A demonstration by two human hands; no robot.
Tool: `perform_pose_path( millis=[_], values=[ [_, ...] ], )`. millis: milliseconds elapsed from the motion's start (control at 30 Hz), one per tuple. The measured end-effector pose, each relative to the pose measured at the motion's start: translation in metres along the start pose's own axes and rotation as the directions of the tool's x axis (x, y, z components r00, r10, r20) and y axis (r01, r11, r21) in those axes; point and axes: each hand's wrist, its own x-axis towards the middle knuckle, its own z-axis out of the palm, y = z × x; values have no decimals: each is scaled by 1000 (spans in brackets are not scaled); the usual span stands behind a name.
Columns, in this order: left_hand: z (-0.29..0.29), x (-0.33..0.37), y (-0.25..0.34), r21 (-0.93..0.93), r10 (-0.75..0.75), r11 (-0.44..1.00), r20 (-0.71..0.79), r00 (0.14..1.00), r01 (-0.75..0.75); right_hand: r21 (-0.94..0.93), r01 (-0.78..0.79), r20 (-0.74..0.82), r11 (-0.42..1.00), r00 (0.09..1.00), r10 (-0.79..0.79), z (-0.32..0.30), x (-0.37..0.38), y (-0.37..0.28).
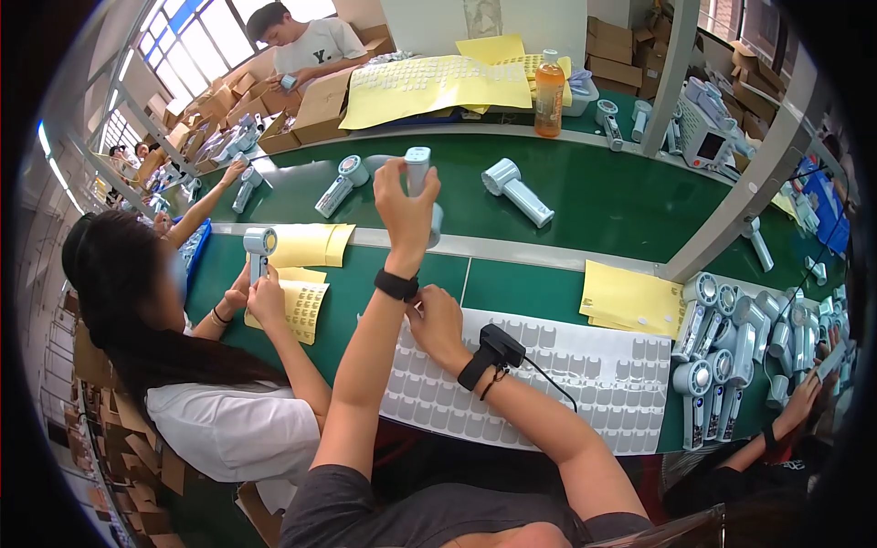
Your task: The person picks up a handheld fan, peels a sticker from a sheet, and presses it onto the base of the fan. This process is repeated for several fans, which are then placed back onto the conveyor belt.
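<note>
My left hand (pixel 405 208) is raised over the green work surface, closed around a pale blue handheld fan (pixel 418 159). The fan's handle end points up and away from me; most of its body is hidden behind my fingers and wrist. Below it, my right hand (pixel 438 327) is closed beside my left wrist, thumb and fingertips drawn together. Whether a small piece sits in that pinch I cannot make out. Under my right hand and forearm lies a large white sheet (pixel 603 402) with rows of grey cut-out stickers, some spots bare.
Fans lie on the green belt (pixel 585 164), one fan (pixel 518 192) to the right. Many fans (pixel 722 365) are heaped at right near yellow sheets (pixel 630 297). A metal post (pixel 740 192) rises there. At left a co-worker (pixel 183 365) holds a fan. A bottle (pixel 549 96) stands behind.
</note>
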Motion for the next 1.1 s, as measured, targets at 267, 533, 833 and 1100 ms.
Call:
perform_pose_path(
  millis=[267,533,833,1100],
  values=[
    [-51,-9,40,-608,-333,735,61,941,300,560,-307,39,770,938,346,-12,17,17],
    [-36,-70,61,-604,-158,741,269,950,294,613,-92,-160,785,958,237,-148,56,0],
    [-21,-103,99,-595,228,803,284,931,-15,658,-144,96,739,990,107,-222,29,-35],
    [-17,-109,99,-557,295,823,249,922,-113,575,-184,117,797,983,143,-221,23,-34]
  ],
)
